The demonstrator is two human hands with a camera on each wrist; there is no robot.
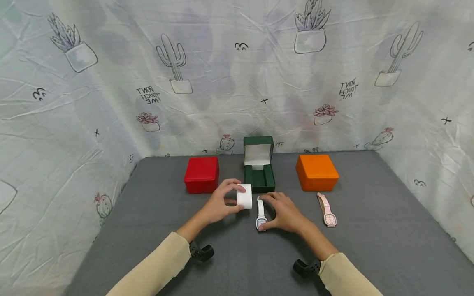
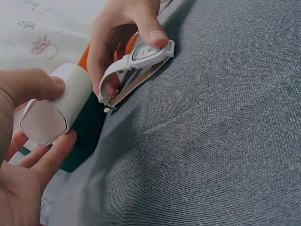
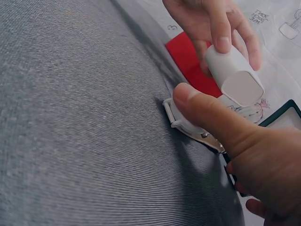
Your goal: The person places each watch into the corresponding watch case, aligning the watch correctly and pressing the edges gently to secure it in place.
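Note:
My left hand (image 1: 221,201) holds a white watch cushion (image 1: 245,196) between thumb and fingers, raised over the table. The cushion's flat, pale end (image 2: 43,122) faces the camera in the left wrist view. My right hand (image 1: 284,211) grips a white wristwatch (image 1: 261,213) lengthwise, its thumb on the case and its fingers at the far end of the strap. In the left wrist view the strap of this watch (image 2: 115,70) loops over, its two ends meeting near the fingertips. Just beyond both hands stands a green watch box (image 1: 259,179), lid up, with a bare slot inside.
A closed red box (image 1: 201,174) stands left of the green one, and a closed orange box (image 1: 317,172) to its right. On the grey tabletop (image 1: 237,263) a pink wristwatch (image 1: 327,211) lies in front of the orange box. A printed cloth (image 1: 222,74) hangs behind.

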